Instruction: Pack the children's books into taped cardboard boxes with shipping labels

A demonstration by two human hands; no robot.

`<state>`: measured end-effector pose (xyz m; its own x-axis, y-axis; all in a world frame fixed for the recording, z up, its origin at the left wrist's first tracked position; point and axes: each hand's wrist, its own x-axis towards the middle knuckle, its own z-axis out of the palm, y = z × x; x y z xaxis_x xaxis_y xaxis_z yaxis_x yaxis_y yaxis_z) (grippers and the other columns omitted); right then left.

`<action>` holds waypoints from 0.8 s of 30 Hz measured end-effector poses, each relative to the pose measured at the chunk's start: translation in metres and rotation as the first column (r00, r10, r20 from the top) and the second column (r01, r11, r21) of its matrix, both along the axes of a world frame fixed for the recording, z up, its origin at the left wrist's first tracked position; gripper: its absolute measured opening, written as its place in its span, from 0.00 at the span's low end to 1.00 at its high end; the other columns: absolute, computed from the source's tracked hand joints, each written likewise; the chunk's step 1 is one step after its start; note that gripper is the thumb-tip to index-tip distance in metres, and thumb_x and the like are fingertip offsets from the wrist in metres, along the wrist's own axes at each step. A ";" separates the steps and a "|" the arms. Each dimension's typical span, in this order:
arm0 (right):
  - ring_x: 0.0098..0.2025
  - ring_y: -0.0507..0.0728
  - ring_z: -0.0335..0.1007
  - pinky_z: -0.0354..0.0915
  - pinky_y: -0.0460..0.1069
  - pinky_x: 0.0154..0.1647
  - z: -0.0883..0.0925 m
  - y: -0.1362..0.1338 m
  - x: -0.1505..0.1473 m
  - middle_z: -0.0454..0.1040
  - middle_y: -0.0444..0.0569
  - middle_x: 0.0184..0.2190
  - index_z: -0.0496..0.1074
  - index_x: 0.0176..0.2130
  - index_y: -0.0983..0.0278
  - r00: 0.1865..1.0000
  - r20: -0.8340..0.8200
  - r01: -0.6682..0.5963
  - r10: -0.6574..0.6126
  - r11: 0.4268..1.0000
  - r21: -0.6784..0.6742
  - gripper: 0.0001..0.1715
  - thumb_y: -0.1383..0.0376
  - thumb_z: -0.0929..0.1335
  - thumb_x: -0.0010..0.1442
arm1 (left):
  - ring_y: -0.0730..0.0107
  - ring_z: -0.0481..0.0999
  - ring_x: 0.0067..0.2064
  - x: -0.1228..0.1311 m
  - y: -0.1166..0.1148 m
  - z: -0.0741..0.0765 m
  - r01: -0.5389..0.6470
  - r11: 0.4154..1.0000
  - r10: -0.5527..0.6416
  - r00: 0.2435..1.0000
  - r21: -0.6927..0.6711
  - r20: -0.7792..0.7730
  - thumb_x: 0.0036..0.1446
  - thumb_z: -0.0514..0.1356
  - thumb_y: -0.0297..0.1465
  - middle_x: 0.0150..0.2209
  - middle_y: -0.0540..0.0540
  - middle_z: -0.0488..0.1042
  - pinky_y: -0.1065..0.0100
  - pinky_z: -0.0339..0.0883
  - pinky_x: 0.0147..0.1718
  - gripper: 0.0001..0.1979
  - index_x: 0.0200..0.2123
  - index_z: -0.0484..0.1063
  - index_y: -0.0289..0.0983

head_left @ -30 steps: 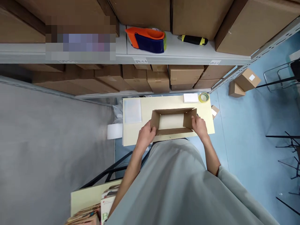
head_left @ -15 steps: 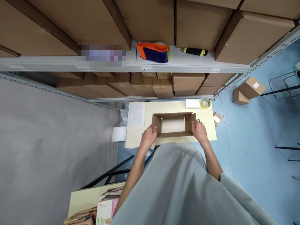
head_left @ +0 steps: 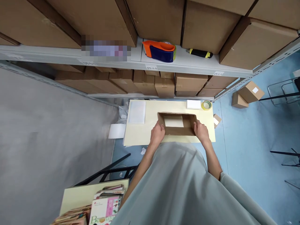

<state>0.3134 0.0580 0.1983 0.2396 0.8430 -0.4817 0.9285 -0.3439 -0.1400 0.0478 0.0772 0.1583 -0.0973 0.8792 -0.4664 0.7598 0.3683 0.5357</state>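
Note:
A brown cardboard box [head_left: 180,131] is held over the pale yellow table [head_left: 142,134], its top open. The tabletop shows through it, so its bottom is open as well. My left hand [head_left: 157,133] grips the left end, thumb near the inner side and fingers round the outside. On the right end, my right hand [head_left: 201,131] is closed in the same way. Behind the box lie a white block-like item [head_left: 193,104] and a roll of tape [head_left: 206,105]. A clear, whitish flat sheet [head_left: 137,112] rests at the table's left.
Above the table stands a metal shelf [head_left: 122,59] loaded with cardboard boxes [head_left: 211,28]. On it lie an orange and blue tape dispenser [head_left: 160,51] and a utility knife [head_left: 199,53]. Books [head_left: 103,207] are piled at lower left. More cartons [head_left: 250,92] sit on the blue floor.
The box has tilted and its left end has shifted right, with my left hand moving along. The right hand stays on the right end. The camera view has turned slightly.

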 end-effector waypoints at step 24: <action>0.49 0.65 0.81 0.70 0.54 0.47 -0.032 0.005 -0.023 0.76 0.67 0.55 0.66 0.61 0.69 0.996 -0.011 0.088 -0.087 0.988 0.124 0.21 0.60 0.57 0.81 | 0.36 0.82 0.58 0.002 -0.006 -0.023 0.108 0.994 -0.107 0.994 0.032 -0.029 0.73 0.52 0.39 0.63 0.25 0.76 0.44 0.74 0.55 0.31 0.73 0.55 0.31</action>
<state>0.2905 0.0631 0.1660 0.3128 0.8721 -0.3764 0.8946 -0.4037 -0.1919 0.0498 0.0716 0.1357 -0.0134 0.9002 -0.4352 0.8088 0.2657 0.5247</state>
